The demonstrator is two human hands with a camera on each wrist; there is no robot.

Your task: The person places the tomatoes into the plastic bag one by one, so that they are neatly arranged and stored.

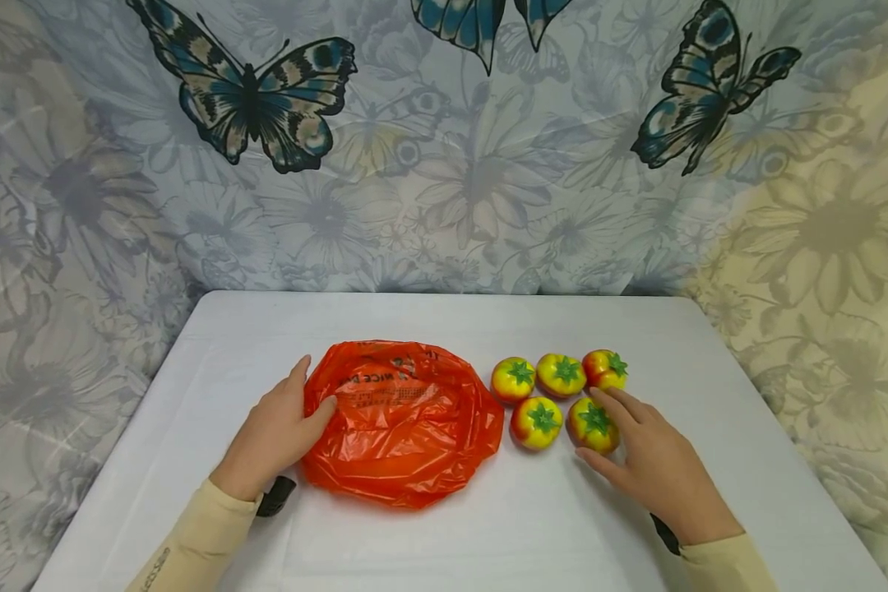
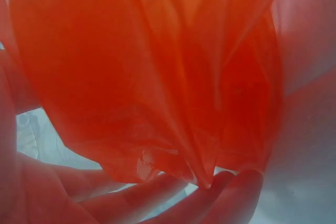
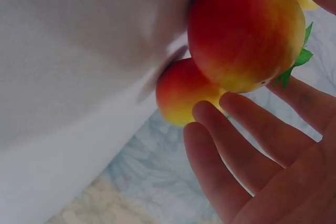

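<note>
An orange-red plastic bag (image 1: 407, 444) with dark print lies puffed up on the white table. My left hand (image 1: 281, 432) is at its left edge, the thumb over the bag's side; in the left wrist view the fingers (image 2: 231, 203) extend loosely beneath the creased plastic (image 2: 105, 66). To the right of the bag are several red-and-yellow tomatoes with green leafy tops. My right hand (image 1: 654, 456) is around the near right tomato (image 1: 592, 426), thumb on the near side and fingers on the far side. In the right wrist view, that tomato (image 3: 244, 32) sits between spread, nearly straight fingers (image 3: 252, 135).
Beside the near right tomato stands another tomato (image 1: 536, 423). Three more form a back row: a left one (image 1: 513, 379), a middle one (image 1: 560, 375) and a right one (image 1: 604, 369). Butterfly-printed cloth (image 1: 481, 189) hangs behind the white table (image 1: 444, 316).
</note>
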